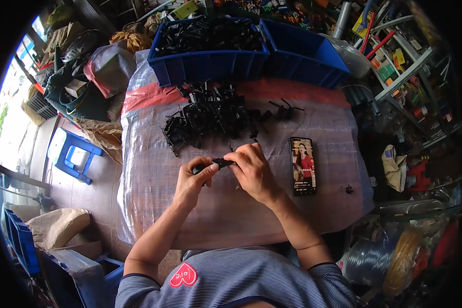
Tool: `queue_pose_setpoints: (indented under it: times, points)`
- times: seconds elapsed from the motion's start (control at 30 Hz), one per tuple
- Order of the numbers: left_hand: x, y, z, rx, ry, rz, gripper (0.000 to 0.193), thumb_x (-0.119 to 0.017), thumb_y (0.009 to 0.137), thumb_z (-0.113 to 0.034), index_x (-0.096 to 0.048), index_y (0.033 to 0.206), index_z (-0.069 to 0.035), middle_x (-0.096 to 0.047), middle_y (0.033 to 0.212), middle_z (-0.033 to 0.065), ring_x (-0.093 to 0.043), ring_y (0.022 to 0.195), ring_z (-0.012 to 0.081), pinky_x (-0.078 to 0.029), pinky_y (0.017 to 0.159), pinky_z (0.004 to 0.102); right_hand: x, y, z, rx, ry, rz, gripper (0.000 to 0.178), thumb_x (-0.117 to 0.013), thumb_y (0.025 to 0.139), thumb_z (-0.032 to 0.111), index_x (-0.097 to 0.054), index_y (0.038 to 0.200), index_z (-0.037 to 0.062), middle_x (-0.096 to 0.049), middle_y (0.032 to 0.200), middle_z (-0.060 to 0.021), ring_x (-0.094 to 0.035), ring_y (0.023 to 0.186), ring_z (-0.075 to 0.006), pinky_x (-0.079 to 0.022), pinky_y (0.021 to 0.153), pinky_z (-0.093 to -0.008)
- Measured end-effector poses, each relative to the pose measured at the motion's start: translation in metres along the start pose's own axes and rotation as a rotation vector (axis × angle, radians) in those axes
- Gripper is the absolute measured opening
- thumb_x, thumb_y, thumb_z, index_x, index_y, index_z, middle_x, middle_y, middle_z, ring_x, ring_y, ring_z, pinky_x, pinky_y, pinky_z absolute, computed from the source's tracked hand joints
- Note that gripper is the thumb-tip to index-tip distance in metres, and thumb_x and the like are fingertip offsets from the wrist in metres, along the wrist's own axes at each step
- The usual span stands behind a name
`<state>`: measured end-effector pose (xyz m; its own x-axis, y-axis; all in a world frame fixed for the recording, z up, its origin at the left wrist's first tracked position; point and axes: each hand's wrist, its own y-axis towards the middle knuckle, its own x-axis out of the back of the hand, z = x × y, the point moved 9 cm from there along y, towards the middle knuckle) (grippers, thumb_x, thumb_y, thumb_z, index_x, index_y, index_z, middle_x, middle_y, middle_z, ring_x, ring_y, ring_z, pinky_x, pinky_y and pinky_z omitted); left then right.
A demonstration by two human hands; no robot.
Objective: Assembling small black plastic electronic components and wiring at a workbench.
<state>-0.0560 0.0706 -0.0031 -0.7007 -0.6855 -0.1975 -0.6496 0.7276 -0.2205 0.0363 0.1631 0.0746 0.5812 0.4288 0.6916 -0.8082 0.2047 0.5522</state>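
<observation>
Over the near middle of the covered table, my left hand (195,177) is closed round a small black part (222,162), whose exact kind I cannot make out. My right hand (253,170) pinches the other end of that part, so the two hands meet at it. Just beyond them lies a tangled heap of black plastic pieces (210,115) with thin prongs sticking out. One loose black piece (286,110) rests to the right of the heap. A dark end also shows in the left fist.
Two blue bins stand at the far edge: a left bin (205,66) full of black pieces and a right bin (313,66). A phone (304,167) with a lit screen lies right of my hands. Small black bits (349,189) sit farther right. A blue stool (75,155) stands left.
</observation>
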Motion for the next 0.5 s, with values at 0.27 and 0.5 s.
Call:
queue_pose_setpoints:
  times: [0.27, 0.5]
  points:
    - [0.017, 0.01, 0.002, -0.068, -0.315, -0.015, 0.017, -0.06, 0.08, -0.011, -0.056, 0.09, 0.002, -0.059, 0.076, 0.0103, -0.049, 0.055, 0.0106, -0.042, 0.054, 0.0244, -0.018, -0.01, -0.075, -0.419, 0.541, -0.074, 0.039, -0.054, 0.089, 0.025, -0.047, 0.118, 0.0011, -0.053, 0.112, -0.0116, -0.052, 0.1, -0.0151, -0.042, 0.085, -0.0286]
    - [0.019, 0.011, -0.005, -0.098, -0.47, 0.023, 0.016, -0.061, 0.079, -0.012, -0.057, 0.089, 0.0, -0.057, 0.073, 0.0076, -0.051, 0.061, 0.0118, -0.041, 0.056, 0.0248, 0.005, 0.001, -0.038, -0.236, 0.307, -0.089, 0.042, -0.055, 0.087, 0.028, -0.048, 0.121, 0.0023, -0.049, 0.124, -0.0105, -0.046, 0.114, -0.0204, -0.038, 0.092, -0.032]
